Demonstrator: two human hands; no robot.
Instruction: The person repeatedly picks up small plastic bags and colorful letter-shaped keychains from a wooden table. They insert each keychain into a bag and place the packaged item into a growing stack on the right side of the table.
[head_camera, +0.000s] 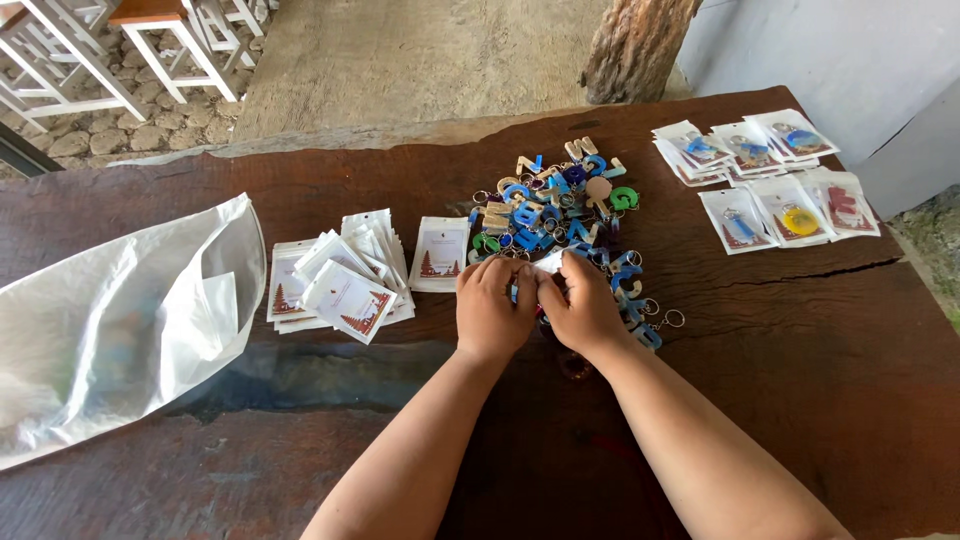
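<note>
Nearest to the camera are your two forearms, which reach forward over the dark wooden worktop (800, 400) until the hands meet at its middle. Your left hand (490, 310) and your right hand (585, 312) are side by side, knuckles up, and both are closed with the fingers on a small white pouch (548, 263) at the near edge of the keychain pile (560, 215); whether a keychain is already inside this pouch, I cannot tell, because the fingers cover it. The pile itself, made of letter-shaped keychains in blue, green and wood colour with metal rings, lies just beyond your hands and is still large. To the left of it sits one empty pouch lying alone (440, 253), and further left a loose stack of empty pouches (340, 280), also quite many. At the far right of the worktop lie the filled pouches (770, 180), about ten of them as far as I can count, each showing a coloured piece inside. A big white plastic bag (110, 320) lies open at the far left. Judging from this, the packing seems to be in an early part: a small group is finished, one pouch is in your hands, and most keychains and pouches still wait.
</note>
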